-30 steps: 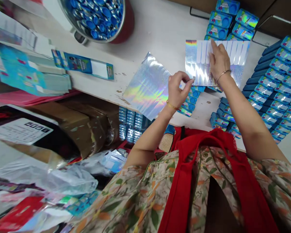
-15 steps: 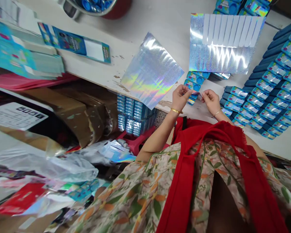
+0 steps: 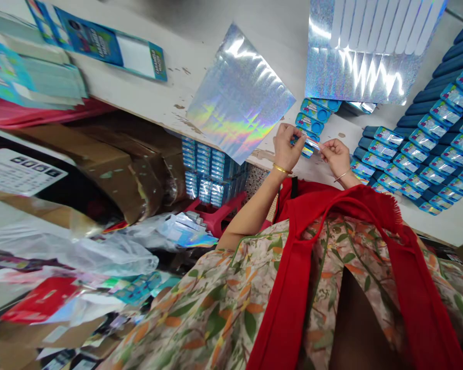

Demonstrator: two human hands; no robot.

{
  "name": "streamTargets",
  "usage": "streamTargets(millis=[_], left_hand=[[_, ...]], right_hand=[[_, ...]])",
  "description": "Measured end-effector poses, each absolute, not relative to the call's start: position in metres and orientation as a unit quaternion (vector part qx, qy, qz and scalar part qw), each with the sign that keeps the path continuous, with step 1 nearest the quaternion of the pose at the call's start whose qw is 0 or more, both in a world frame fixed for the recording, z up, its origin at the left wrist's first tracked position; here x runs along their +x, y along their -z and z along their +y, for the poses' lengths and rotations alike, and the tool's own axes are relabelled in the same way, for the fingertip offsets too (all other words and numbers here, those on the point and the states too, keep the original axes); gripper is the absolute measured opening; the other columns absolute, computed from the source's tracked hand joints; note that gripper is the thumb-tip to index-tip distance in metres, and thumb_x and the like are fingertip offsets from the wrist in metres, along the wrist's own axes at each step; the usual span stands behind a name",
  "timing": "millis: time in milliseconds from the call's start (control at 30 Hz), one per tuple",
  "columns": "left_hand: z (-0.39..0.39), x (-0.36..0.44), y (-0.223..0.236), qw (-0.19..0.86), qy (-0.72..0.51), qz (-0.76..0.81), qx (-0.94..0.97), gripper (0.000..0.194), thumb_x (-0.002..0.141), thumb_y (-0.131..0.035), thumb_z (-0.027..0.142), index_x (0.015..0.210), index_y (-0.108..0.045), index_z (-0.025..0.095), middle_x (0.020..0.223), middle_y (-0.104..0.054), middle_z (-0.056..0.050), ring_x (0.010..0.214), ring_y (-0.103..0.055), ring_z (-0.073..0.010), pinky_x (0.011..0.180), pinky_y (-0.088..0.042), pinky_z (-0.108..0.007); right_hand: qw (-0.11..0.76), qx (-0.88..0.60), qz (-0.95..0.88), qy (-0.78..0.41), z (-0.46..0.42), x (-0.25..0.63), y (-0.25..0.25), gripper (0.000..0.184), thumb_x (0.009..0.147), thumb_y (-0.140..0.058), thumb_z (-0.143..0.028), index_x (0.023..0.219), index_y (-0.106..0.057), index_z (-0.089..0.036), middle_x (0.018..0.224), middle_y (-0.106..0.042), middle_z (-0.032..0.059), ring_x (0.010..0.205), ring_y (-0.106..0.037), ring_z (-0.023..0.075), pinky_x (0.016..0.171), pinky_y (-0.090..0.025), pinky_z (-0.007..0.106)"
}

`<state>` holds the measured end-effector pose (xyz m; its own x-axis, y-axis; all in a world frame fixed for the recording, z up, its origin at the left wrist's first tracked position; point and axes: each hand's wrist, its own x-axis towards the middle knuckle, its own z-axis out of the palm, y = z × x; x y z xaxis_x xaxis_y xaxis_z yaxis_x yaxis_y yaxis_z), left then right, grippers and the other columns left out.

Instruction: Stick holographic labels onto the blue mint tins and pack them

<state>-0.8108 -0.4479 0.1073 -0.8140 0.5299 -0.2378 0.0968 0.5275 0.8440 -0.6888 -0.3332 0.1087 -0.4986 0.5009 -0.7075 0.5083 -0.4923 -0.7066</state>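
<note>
My left hand (image 3: 287, 149) pinches one end of a narrow shiny sticker strip (image 3: 313, 144). The fingertips of my right hand (image 3: 335, 156) are closed on its other end, so the strip spans the gap between both hands. Just beyond and beneath it lie small blue printed boxes (image 3: 309, 123) in a short row on the white table. A holographic sticker sheet (image 3: 241, 97) lies to the left of my left hand, its lower corner past the table edge. Farther back, a second holographic sheet (image 3: 360, 74) has a row of pale bare strips on its upper half.
Stacked blue boxes (image 3: 428, 131) fill the table's right side. An open blue carton (image 3: 111, 43) lies at the far left of the table (image 3: 200, 31). Below the edge are brown cardboard boxes (image 3: 96, 164), packed blue boxes (image 3: 206, 174) and a pink stool (image 3: 226, 213).
The shiny strip now shows stretched between both hands, and my right fingertips are on its end. The view has shifted, so the sheets sit higher and the red pot is out of sight.
</note>
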Motion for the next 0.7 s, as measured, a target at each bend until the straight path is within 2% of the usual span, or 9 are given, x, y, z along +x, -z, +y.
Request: streamTargets(millis=[167,367,433,500,567,633,700], left_hand=[[-0.452,-0.81,-0.091,0.22,-0.409,0.86,0.212,0.034,0.087,-0.07,0.054,0.082,-0.064,0.021,0.099,-0.056,-0.006,0.102,-0.058,-0.0232,0.095,-0.046,-0.041],[-0.454,-0.807,-0.084,0.211,-0.388,0.87,0.221,0.04,0.087,-0.067,0.061,0.086,-0.064,0.021,0.103,-0.054,-0.007,0.11,-0.056,-0.0266,0.101,-0.044,-0.045],[-0.456,-0.807,-0.079,0.209,-0.384,0.875,0.21,0.042,0.085,-0.068,0.062,0.096,-0.064,0.022,0.109,-0.055,-0.008,0.115,-0.055,-0.0279,0.102,-0.044,-0.045],[-0.459,-0.807,-0.068,0.211,-0.393,0.876,0.184,0.055,0.08,-0.072,0.064,0.115,-0.06,0.023,0.12,-0.055,-0.011,0.12,-0.053,-0.0284,0.1,-0.046,-0.043],[-0.462,-0.808,-0.056,0.232,-0.416,0.868,0.141,0.081,0.073,-0.077,0.067,0.134,-0.048,0.024,0.131,-0.051,-0.014,0.121,-0.053,-0.0282,0.096,-0.048,-0.041],[-0.464,-0.811,-0.047,0.276,-0.436,0.852,0.089,0.102,0.065,-0.081,0.07,0.145,-0.038,0.023,0.135,-0.049,-0.017,0.118,-0.055,-0.0281,0.093,-0.05,-0.041],[-0.467,-0.816,-0.045,0.33,-0.436,0.835,0.056,0.113,0.059,-0.084,0.071,0.148,-0.036,0.023,0.135,-0.05,-0.018,0.115,-0.057,-0.029,0.092,-0.051,-0.043]], right_hand=[[0.001,0.501,0.527,0.686,-0.332,-0.689,-0.103,0.039,0.073,-0.078,-0.053,0.074,-0.052,-0.025,0.062,-0.059,-0.0047,0.056,-0.05,0.0108,0.058,-0.046,0.029],[0.009,0.481,0.549,0.683,-0.329,-0.686,-0.092,0.054,0.067,-0.075,-0.072,0.077,-0.05,-0.026,0.064,-0.056,-0.0048,0.06,-0.053,0.0119,0.06,-0.046,0.03],[0.004,0.475,0.541,0.694,-0.331,-0.685,-0.085,0.062,0.062,-0.074,-0.079,0.084,-0.05,-0.026,0.067,-0.056,-0.0051,0.059,-0.052,0.0116,0.057,-0.044,0.029],[-0.006,0.48,0.523,0.704,-0.336,-0.684,-0.078,0.072,0.058,-0.073,-0.084,0.094,-0.048,-0.027,0.07,-0.056,-0.0065,0.057,-0.05,0.0102,0.054,-0.039,0.028],[-0.008,0.498,0.502,0.707,-0.344,-0.686,-0.072,0.079,0.057,-0.07,-0.087,0.103,-0.045,-0.029,0.072,-0.053,-0.0087,0.053,-0.047,0.0081,0.052,-0.036,0.027],[0.006,0.517,0.486,0.705,-0.353,-0.688,-0.069,0.079,0.058,-0.065,-0.091,0.103,-0.042,-0.03,0.07,-0.049,-0.0105,0.049,-0.042,0.0074,0.05,-0.034,0.028],[0.032,0.524,0.482,0.702,-0.36,-0.688,-0.07,0.076,0.059,-0.058,-0.095,0.098,-0.039,-0.032,0.063,-0.044,-0.0117,0.044,-0.038,0.0098,0.046,-0.033,0.03]])
